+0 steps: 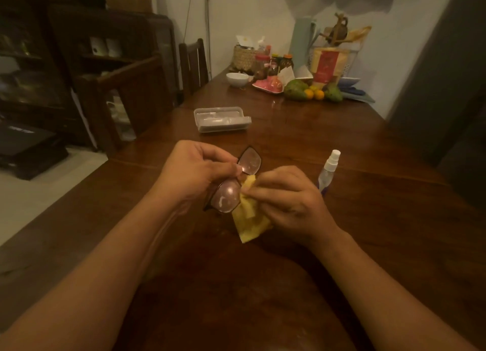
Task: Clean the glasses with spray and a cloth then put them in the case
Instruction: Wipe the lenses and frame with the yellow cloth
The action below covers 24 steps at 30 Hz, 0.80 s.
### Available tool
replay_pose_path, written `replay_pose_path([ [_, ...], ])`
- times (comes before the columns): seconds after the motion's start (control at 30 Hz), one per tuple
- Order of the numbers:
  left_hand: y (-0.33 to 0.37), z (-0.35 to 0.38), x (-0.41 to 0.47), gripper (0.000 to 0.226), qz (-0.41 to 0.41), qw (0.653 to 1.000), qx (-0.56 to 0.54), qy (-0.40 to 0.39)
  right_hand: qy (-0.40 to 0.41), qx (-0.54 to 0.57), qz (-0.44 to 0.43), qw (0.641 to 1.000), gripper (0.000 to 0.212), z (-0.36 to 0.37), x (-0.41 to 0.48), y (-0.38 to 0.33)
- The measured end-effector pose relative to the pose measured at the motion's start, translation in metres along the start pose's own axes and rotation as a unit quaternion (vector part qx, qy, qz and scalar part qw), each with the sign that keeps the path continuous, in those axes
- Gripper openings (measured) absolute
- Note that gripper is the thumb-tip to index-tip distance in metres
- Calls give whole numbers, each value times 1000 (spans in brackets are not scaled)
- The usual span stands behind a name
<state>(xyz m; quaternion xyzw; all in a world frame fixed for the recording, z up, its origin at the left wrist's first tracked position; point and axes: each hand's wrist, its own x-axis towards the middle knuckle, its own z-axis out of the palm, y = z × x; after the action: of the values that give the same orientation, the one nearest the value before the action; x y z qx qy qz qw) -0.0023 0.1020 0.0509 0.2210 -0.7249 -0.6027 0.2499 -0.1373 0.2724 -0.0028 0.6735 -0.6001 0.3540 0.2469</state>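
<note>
Above the worktop (289, 145), glasses (236, 182) are pinched at the bridge by left hand (194, 166); cloth (249, 216) is gripped by right hand (286, 195). Risks judged: frame twisted by uneven rubbing; smears left.

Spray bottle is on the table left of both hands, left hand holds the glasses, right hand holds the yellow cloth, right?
No: the head view shows the spray bottle right of both hands, beside the right hand. The left hand holds the glasses and the right hand the yellow cloth.
</note>
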Motion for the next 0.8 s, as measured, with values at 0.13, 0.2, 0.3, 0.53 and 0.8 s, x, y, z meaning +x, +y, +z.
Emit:
replay_pose_path([
  [0.13,0,0,-3,13,9,998,44,-47,111,45,122,985,29,-9,3,3],
  [0.2,1,2,-3,15,7,996,58,-65,163,64,168,970,30,-10,6,1],
  [0.3,3,5,-4,23,8,995,47,-87,171,69,190,964,32,-6,9,-6],
  [0.53,1,2,-7,24,16,993,-59,-98,58,23,80,995,29,3,4,-4],
  [0.8,1,3,-7,21,24,993,-64,-99,26,12,124,992,36,0,4,1],
])
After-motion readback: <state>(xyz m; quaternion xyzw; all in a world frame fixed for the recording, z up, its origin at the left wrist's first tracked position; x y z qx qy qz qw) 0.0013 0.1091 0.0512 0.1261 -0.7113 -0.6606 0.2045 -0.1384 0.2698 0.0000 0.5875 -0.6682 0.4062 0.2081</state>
